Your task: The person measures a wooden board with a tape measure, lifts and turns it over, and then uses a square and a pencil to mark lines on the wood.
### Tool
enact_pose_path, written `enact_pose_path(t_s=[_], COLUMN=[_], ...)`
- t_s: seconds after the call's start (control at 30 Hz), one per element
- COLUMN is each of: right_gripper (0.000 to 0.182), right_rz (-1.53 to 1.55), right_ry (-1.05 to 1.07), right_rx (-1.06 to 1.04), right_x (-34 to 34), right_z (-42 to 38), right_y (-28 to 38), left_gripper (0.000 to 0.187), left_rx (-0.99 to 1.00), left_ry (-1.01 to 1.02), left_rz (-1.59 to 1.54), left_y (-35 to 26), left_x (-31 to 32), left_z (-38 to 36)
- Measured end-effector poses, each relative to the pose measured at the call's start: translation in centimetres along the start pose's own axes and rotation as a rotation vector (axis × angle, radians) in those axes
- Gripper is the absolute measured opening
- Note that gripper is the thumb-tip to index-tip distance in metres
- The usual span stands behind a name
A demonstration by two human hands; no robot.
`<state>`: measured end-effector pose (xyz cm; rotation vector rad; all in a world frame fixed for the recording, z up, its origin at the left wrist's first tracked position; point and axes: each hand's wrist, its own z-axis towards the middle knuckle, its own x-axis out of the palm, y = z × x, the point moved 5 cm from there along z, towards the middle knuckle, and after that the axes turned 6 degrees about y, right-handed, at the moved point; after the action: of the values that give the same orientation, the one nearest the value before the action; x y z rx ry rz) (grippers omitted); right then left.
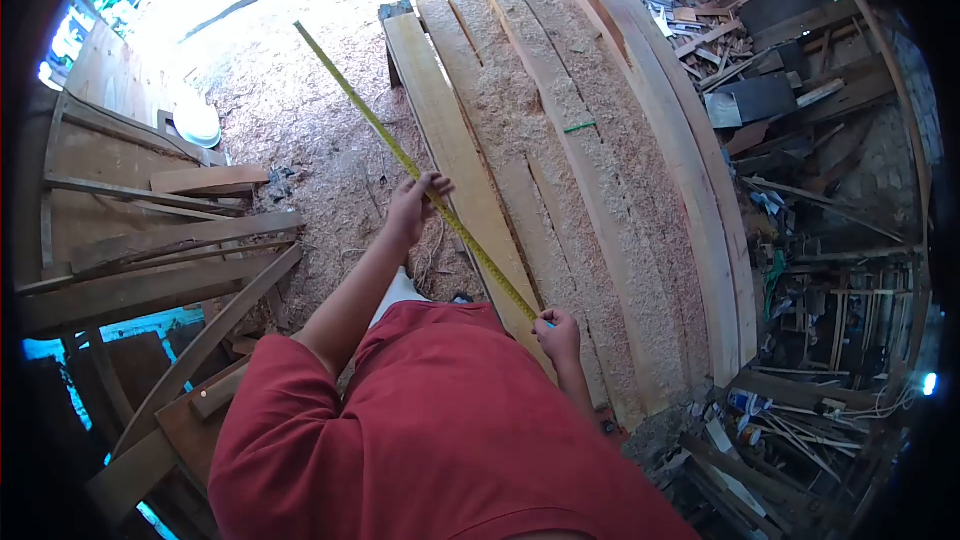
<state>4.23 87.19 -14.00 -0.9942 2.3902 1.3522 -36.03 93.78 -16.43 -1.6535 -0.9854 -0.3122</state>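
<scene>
A long yellow measuring tape [484, 258] runs diagonally in front of me, its free end reaching out over the shavings at the upper left. My left hand [418, 202] has its fingers around the middle of the tape. Lower down, near the wooden planks, my right hand [558, 332] pinches the tape's near part; something small and blue shows at its fingertips. Beneath the tape lies a pale plank [455, 130], the leftmost of several side by side. A small green object [579, 127] rests on another plank.
Wood shavings [310, 140] cover the ground and much of the planks. Curved timber pieces [190, 230] lean at the left, near a white basin [198, 124]. Scrap wood [710, 40] is piled at the right. A long thick board [690, 170] runs along the planks' right side.
</scene>
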Motion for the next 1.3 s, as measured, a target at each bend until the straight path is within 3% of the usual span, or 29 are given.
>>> enact_pose_path(t_s=[0.07,0.13,0.2,0.27,0.3,0.33,0.4,0.43,0.47,0.53,0.6,0.67,0.73,0.77,0.8,0.87,0.9,1.0,1.13,1.2,1.23,1.3], right_gripper=[0.014,0.014,0.014,0.012,0.012,0.009,0.006,0.006,0.006,0.006,0.006,0.007,0.009,0.012,0.012,0.012,0.012,0.013,0.013,0.014,0.011,0.01], right_rz=[-0.031,-0.02,-0.002,0.042,0.041,0.058,0.06,0.092,0.127,0.113,0.095,0.046,0.081,0.127,0.123,0.022,0.022,0.008,0.058,0.039,0.03,0.034], right_ry=[0.01,-0.002,-0.014,-0.03,-0.03,0.006,0.046,0.039,0.032,0.039,0.045,0.028,0.034,0.041,0.044,0.024,0.025,0.064,0.156,0.158,0.169,0.193], right_rx=[0.005,0.009,0.01,-0.012,-0.01,-0.013,-0.028,0.009,0.046,0.021,0.009,-0.06,-0.019,0.037,0.023,-0.056,-0.064,-0.103,-0.107,-0.129,-0.207,-0.256], right_x=[-0.2,-0.2,-0.2,-0.3,-0.3,-0.1,-0.2,-0.2,-0.1,-0.1,0.5,0.8,1.2,1.6,2.0,3.2,4.1,6.8,11.5,13.5,14.4,16.5], right_z=[0.1,0.4,0.7,0.6,0.6,0.5,0.6,0.8,1.2,2.0,2.3,3.2,4.1,4.6,5.1,6.2,6.8,9.1,12.8,14.9,16.0,17.8], right_y=[-0.1,0.2,0.4,0.4,0.6,0.8,1.6,1.8,2.1,2.6,2.9,4.3,6.1,7.0,8.2,10.9,12.0,15.3,20.9,23.6,24.8,26.3], left_gripper=[0.037,0.039,0.041,0.042,0.042,0.042,0.043,0.04,0.04,0.035,0.029,0.029,0.032,0.034,0.034,0.036,0.035,0.032,0.036,0.033,0.033,0.025], left_rx=[0.004,-0.304,-0.352,-0.061,0.115,0.112,-0.174,-0.2,-0.189,-0.079,0.187,0.076,-0.056,-0.057,-0.043,-0.049,0.116,0.233,-0.028,0.025,0.027,0.419], left_ry=[0.041,0.162,0.167,-0.04,0.005,0.002,0.148,0.207,0.208,-0.037,-0.056,-0.042,0.097,0.228,0.226,-0.071,-0.109,-0.074,0.132,-0.062,-0.061,-0.066], left_rz=[0.044,0.266,0.355,0.03,-0.013,-0.018,0.284,0.441,0.439,0.18,0.127,0.222,0.449,0.391,0.39,0.138,0.058,0.189,0.369,0.261,0.28,0.43], left_y=[1.1,3.3,1.7,-2.8,-3.5,-2.8,0.1,0.3,-1.0,-5.3,-9.6,-8.7,-6.1,-5.6,-7.1,-10.8,-13.9,-18.2,-16.5,-19.0,-21.1,-26.7], left_x=[0.0,3.2,4.4,3.5,1.6,1.3,1.9,2.6,2.9,2.4,0.9,0.3,-0.8,-0.9,-1.1,-3.5,-4.5,-6.0,-5.5,-8.7,-9.8,-11.9], left_z=[0.0,-3.3,-3.5,-0.3,1.8,1.7,0.8,-0.7,-0.1,1.9,4.7,5.1,4.2,3.7,4.4,6.0,7.4,9.2,6.9,9.1,10.5,12.8])
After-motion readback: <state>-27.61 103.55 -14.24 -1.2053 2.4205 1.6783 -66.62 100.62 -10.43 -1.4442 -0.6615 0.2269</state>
